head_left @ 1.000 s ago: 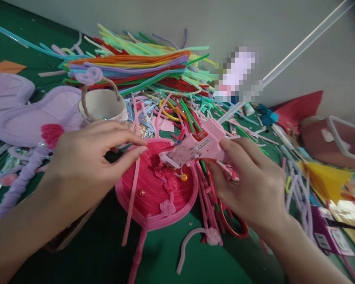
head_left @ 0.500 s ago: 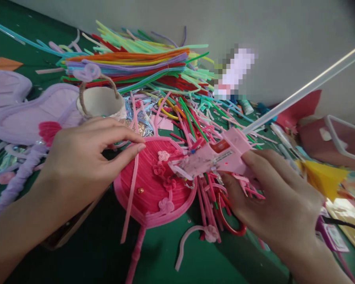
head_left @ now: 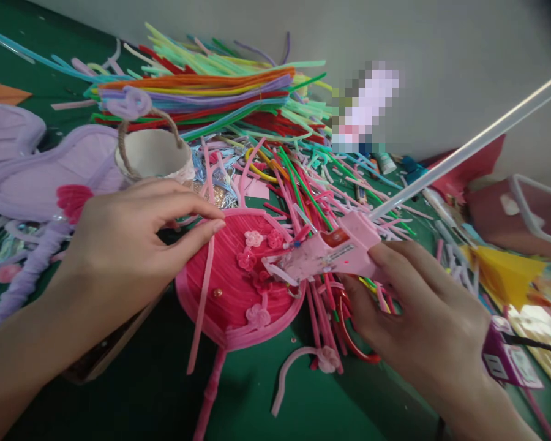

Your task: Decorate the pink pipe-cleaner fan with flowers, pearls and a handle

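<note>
glue gun (head_left: 326, 252) sits in your right hand (head_left: 427, 312), with your fingers curled all round it. your left hand (head_left: 133, 236) has thumb and finger tips almost together at the top of the red fan (head_left: 232, 275); i can't tell if they pinch the pink strip (head_left: 200, 315) lying across it. the fan is between your hands, with little flowers (head_left: 258, 316) and a gold bead (head_left: 217, 293) on it. the gun's tip is over its right side. below, a pink flower (head_left: 327, 359) with a long stem lies on the green table (head_left: 381, 410). past your left hand stands a white cup (head_left: 153, 150). farther back is a big pile of fuzzy sticks (head_left: 202, 86).
</note>
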### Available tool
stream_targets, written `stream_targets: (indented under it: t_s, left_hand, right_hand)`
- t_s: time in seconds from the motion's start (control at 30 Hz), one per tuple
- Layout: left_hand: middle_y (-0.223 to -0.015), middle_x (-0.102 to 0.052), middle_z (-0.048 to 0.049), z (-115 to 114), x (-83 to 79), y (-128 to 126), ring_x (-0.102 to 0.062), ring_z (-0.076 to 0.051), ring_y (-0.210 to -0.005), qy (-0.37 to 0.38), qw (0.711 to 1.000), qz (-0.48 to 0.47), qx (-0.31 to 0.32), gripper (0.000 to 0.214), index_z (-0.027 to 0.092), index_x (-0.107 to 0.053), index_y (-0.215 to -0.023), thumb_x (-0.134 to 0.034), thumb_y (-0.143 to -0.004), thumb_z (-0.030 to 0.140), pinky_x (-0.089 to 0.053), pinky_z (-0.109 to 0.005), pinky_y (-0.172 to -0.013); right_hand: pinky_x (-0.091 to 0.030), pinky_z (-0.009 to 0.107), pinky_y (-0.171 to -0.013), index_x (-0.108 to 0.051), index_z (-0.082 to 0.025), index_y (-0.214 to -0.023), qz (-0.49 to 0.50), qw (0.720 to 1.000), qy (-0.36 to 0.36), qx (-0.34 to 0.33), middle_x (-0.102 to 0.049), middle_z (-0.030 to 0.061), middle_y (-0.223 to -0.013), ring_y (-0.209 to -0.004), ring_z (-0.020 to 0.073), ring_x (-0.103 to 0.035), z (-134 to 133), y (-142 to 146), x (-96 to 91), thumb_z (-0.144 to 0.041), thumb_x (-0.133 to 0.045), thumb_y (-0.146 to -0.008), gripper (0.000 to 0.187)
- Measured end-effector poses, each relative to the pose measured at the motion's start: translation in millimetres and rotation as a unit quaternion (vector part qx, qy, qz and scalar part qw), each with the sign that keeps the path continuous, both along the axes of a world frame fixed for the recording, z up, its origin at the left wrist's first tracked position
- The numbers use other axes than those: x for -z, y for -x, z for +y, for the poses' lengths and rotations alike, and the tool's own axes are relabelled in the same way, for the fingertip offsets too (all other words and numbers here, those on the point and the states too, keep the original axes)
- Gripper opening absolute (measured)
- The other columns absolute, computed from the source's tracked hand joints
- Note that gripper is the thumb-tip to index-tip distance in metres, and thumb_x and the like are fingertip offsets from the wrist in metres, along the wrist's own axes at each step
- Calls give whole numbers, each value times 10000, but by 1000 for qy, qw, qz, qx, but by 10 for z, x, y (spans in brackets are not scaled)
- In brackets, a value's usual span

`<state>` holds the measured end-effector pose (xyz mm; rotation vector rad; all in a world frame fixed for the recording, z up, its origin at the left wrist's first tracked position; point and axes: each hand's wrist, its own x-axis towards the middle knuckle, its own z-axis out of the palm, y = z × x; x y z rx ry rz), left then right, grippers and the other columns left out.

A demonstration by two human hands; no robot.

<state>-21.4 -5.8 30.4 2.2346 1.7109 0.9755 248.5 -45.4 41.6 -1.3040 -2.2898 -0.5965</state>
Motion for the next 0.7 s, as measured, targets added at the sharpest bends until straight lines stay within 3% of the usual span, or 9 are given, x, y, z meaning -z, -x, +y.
stream_targets:
  t_s: [0.3,0.43,0.7]
  left_hand:
    - [-927,-753,24,2,12,23,-680,-168,-932,-17,1000,-4,1,241,236,-731,-850,-537,-903,370,-498,-276,-839]
    - [-940,-760,9,13,35,40,-686,-169,-947,-28,1000,6,10,257,226,-743,-873,-549,-904,392,-500,-255,-757]
    - [-940,-760,40,69,91,83,-690,-172,-923,-46,999,7,22,225,255,-735,-872,-559,-897,393,-511,-262,-767]
  right_hand:
    - [-518,286,-580,-572,-235,-1064,9,1000,9,21,-691,57,-908,-737,197,-691,-77,4,-92,-164,-679,-832,265]
    - [-528,282,-600,-566,-214,-1045,-3,1000,20,1,-696,70,-919,-781,198,-700,-158,20,-112,-133,-647,-841,234]
    - [-526,288,-562,-600,-210,-1036,-15,999,38,-24,-691,53,-860,-720,185,-672,-193,32,-63,-98,-634,-813,252]
